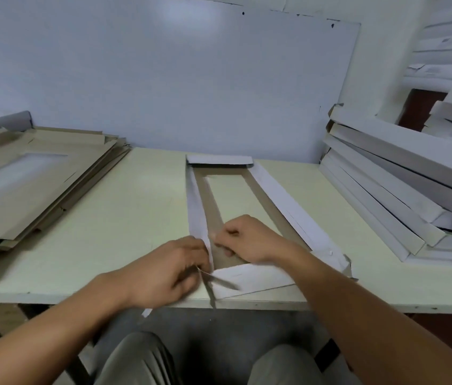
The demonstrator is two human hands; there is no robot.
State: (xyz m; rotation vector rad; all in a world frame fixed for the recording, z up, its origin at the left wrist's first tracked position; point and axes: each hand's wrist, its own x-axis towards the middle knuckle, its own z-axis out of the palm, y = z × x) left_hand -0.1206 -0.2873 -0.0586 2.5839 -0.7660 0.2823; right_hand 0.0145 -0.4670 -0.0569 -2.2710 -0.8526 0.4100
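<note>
A flat cardboard frame blank (259,195), brown inside with white flaps folded up along its sides, lies in the middle of the pale table (141,207). Its rectangular window shows the table through it. My left hand (172,268) pinches the near left corner of the blank, where the left flap meets the near flap. My right hand (244,240) has curled fingers on the brown strip just inside that corner, pinching the edge of the left flap. The far flap (219,159) is folded over.
A pile of flat brown cardboard blanks (33,173) lies at the left of the table. Stacked finished white frames (402,179) lean at the right. A white board (163,79) stands against the wall behind. My knees are below the table's front edge.
</note>
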